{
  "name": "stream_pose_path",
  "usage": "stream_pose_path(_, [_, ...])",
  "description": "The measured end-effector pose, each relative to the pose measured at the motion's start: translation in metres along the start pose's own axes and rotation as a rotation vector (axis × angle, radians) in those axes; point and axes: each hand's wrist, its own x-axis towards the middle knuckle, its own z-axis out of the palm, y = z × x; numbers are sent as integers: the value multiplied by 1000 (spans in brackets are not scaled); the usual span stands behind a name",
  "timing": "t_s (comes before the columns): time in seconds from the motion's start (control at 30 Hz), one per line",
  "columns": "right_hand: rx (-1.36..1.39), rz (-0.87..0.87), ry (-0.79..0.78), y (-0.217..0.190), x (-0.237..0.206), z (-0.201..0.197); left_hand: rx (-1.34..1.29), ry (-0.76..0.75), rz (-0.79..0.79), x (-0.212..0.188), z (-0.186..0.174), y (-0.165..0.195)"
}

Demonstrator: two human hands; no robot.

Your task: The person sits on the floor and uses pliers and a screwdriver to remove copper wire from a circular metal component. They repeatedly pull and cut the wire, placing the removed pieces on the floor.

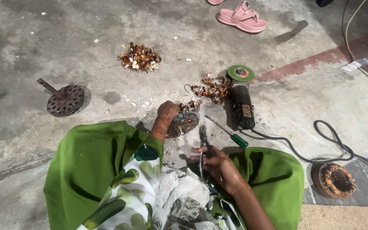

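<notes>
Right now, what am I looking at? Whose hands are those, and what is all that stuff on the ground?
This one picture comes from a camera worn on a person's head, looking down. The person sits on a concrete floor in green clothes. Their left hand rests on a round metal part. Their right hand holds thin metal pliers. Nearby lie a green-handled screwdriver, an angle grinder with a green disc and black cord, and two piles of cut copper wire. On the left is a disc with holes on a rod; on the right, a ring wound with copper. Pink sandals sit at the top.
</notes>
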Motion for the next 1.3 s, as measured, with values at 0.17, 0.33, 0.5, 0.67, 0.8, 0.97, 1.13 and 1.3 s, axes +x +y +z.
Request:
stream_pose_path(0.17, [-83,-128,-213,10,-1,13,89,-11,29,1,1,3])
stream_pose_path(0.33, [-117,-1,-157,6,15,24,82,-71,-116,-7,-1,17])
stream_pose_path(0.5, [39,-82,-190,13,16,31,69,10,6,-15,2,16])
stream_pose_path(0.67, [-25,5,-70,25,20,32,16,34,-39,-23,9,19])
stream_pose_path(0.8, [187,-52,-101,35,26,34,-36,12,-161,-31,7,22])
stream_pose_path(0.97, [233,-77,-9,39,32,34,-37,32,-108,-40,6,21])
stream_pose_path(1.13, [169,-25,21,34,38,35,-33,82,-88,-44,7,23])
stream_pose_path(1.3, [-81,-18,110,44,44,41,-105,31,-206,-50,7,22])
